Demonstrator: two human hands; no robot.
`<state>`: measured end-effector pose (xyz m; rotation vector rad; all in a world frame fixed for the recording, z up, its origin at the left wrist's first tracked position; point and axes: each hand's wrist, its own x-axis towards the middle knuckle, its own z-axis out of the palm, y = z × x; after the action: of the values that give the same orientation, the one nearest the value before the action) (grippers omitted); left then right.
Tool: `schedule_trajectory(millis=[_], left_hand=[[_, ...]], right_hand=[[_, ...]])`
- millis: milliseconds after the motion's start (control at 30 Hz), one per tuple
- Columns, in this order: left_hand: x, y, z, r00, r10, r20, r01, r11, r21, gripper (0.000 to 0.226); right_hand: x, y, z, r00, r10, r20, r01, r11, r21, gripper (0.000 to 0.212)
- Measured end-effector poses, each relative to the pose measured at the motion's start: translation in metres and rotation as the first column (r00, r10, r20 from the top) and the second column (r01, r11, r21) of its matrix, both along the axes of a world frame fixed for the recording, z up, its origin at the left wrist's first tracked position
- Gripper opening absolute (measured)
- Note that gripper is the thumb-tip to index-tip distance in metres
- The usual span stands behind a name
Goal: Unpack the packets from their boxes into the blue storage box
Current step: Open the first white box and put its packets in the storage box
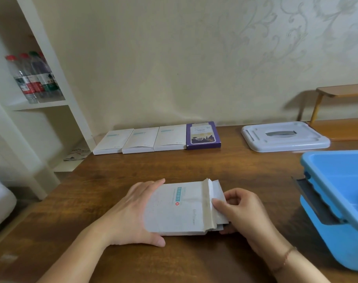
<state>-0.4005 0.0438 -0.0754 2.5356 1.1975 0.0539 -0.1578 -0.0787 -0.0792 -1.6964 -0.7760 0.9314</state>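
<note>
Right hand (243,213) pinching white packets (218,198) at flat white cardboard box (176,207) mouth; left hand (131,213) gripping opposite end; risk: packets fanning, slipping from pinch.

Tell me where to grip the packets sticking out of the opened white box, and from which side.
Pinch the exposed ends of the packets from the right, thumb above and fingers below. They jut out flat past the torn open flap of the white box, where the right hand already pinches them; the left hand holds the box's closed end.
</note>
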Motion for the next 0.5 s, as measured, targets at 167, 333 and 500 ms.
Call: schedule_trajectory(millis=[167, 333, 500], left_hand=[[-0.016, 0.005, -0.001, 1.0, 0.005, -0.012, -0.005, 1.0, -0.001, 0.131], [-0.033, 0.011, 0.005, 0.999, 0.02, -0.025, -0.021, 0.999, -0.028, 0.13], [-0.038, 0.011, 0.018, 0.968, 0.057, -0.245, -0.062, 0.998, -0.011, 0.146]], right_hand=[[-0.002, 0.0, 0.004, 0.882, 0.095, 0.461, -0.045, 0.992, -0.118, 0.032], [-0.005, -0.006, 0.013, 0.624, 0.096, 0.775, -0.014, 0.994, -0.111, 0.025], [0.004, -0.035, 0.033, 0.639, -0.283, 0.715, 0.032, 0.939, 0.342, 0.013]])
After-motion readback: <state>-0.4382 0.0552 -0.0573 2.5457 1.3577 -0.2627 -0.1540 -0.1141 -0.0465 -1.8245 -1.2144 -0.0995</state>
